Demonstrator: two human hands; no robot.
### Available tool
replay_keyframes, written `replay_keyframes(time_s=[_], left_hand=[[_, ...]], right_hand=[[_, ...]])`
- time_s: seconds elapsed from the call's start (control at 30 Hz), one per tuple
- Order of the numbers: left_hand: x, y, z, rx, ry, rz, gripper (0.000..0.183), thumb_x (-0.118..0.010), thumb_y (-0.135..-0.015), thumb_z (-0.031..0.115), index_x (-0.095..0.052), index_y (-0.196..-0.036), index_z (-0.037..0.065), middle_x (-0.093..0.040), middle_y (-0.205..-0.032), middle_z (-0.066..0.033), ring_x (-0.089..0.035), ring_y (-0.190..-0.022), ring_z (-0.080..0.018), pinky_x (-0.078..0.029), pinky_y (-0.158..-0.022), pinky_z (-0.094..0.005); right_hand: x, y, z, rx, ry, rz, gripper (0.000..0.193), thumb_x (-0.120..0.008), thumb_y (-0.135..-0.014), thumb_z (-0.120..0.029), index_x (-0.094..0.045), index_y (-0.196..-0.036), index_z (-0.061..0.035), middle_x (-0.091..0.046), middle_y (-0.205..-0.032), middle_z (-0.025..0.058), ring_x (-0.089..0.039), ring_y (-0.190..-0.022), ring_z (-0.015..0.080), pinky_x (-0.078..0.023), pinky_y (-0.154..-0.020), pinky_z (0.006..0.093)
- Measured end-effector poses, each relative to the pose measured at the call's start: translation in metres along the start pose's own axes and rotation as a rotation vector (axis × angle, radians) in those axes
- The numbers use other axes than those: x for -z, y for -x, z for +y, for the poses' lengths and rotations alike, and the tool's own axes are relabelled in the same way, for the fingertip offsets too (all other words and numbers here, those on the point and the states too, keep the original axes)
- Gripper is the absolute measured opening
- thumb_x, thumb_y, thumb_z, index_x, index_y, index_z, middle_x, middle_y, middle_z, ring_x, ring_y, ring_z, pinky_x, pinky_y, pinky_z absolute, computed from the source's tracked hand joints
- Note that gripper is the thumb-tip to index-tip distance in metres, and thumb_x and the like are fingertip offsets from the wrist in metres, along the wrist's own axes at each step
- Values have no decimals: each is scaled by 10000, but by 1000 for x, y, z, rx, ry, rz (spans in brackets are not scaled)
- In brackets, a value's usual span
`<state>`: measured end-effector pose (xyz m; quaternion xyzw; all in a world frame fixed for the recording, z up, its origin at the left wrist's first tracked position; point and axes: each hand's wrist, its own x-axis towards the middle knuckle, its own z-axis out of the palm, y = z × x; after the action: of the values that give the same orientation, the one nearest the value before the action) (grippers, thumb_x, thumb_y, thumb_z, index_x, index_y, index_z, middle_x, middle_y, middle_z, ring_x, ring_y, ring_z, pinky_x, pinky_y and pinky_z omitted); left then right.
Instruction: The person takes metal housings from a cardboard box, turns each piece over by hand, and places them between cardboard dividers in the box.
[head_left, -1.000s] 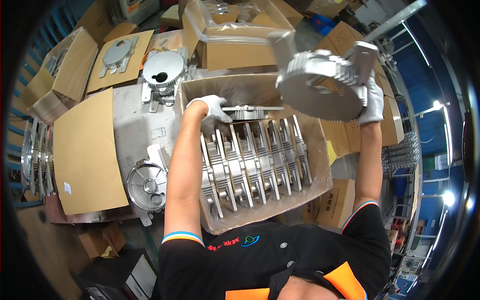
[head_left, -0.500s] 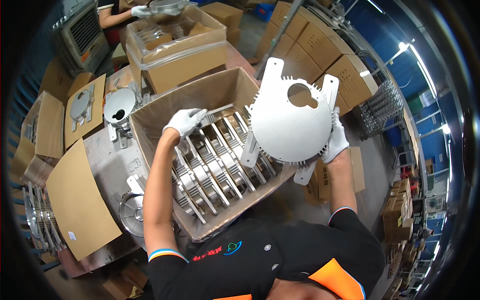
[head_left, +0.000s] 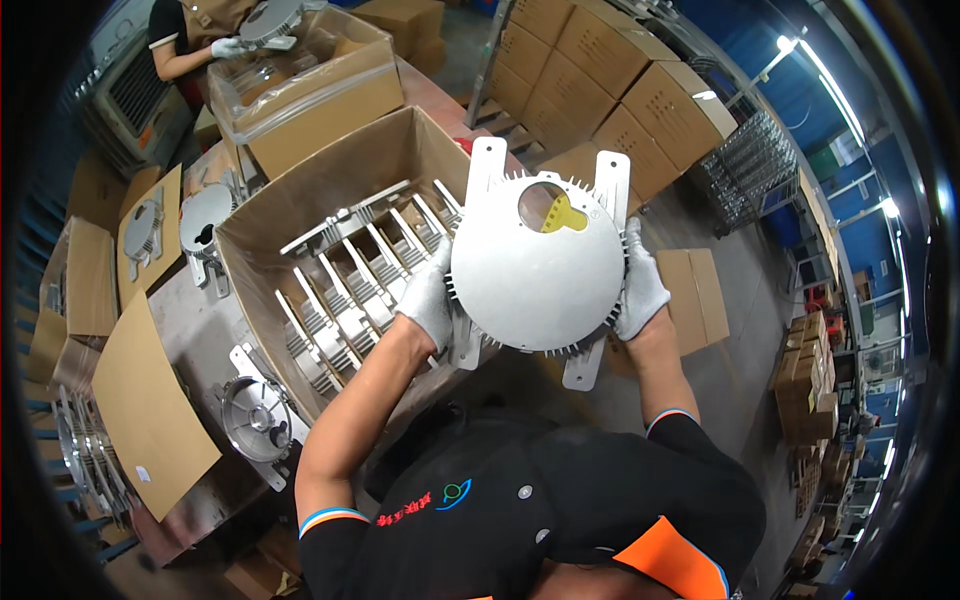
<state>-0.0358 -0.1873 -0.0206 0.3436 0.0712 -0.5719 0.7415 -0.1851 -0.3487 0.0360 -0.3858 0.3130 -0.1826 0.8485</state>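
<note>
A round grey-white metal housing plate (head_left: 540,275) is held up in front of me, its flat face toward the camera. It has finned edges, several drilled lugs and a keyhole-shaped opening near the top. My left hand (head_left: 430,298), in a white glove, grips its left edge, with part of the fingers behind it. On the opposite edge my gloved right hand (head_left: 642,284) is closed round the rim. To the left, below the plate, an open cardboard carton (head_left: 262,208) contains several similar metal housings (head_left: 345,300) standing on edge in a row.
On the table at left lie more housings (head_left: 258,415) and a flat cardboard sheet (head_left: 150,400). Another person's gloved hand (head_left: 228,47) works over a second carton (head_left: 310,125) at the back. Stacked cartons (head_left: 610,80) stand behind, with wire baskets (head_left: 750,150) at right.
My left hand has left the carton and taken the plate's left edge. The plate has moved left and slightly down. One housing in the carton now leans across the row's far end.
</note>
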Motion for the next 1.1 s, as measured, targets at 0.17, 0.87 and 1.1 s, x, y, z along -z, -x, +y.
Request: replay_keyframes(time_s=[0.17,0.87,1.1], left_hand=[[-18,8,-26,24,-15,56,401,-477,-864,413,-528,-1106,97,-583,-1020,-36,-557,-898,-168,-482,-743,-335],[-49,-51,-175,-367,-307,-237,461,-301,-947,357,-559,-1032,-16,-608,-892,-65,-578,-793,-129,-472,-712,-249],[-72,-33,-178,-440,-688,-274,333,-410,-931,271,-573,-930,-19,-568,-781,-22,-447,-688,-62,-394,-619,-216]], right_hand=[[14,26,-11,-3,-4,55,515,-299,-923,-445,-460,-1197,-40,-577,-1074,98,-572,-926,182,-479,-789,314],[171,95,-10,529,-251,111,443,-324,-931,-373,-449,-1191,-37,-549,-1101,113,-541,-985,231,-457,-842,349],[244,96,14,536,-366,-161,437,-311,-881,-412,-496,-1089,-75,-578,-819,107,-559,-717,266,-483,-686,431]])
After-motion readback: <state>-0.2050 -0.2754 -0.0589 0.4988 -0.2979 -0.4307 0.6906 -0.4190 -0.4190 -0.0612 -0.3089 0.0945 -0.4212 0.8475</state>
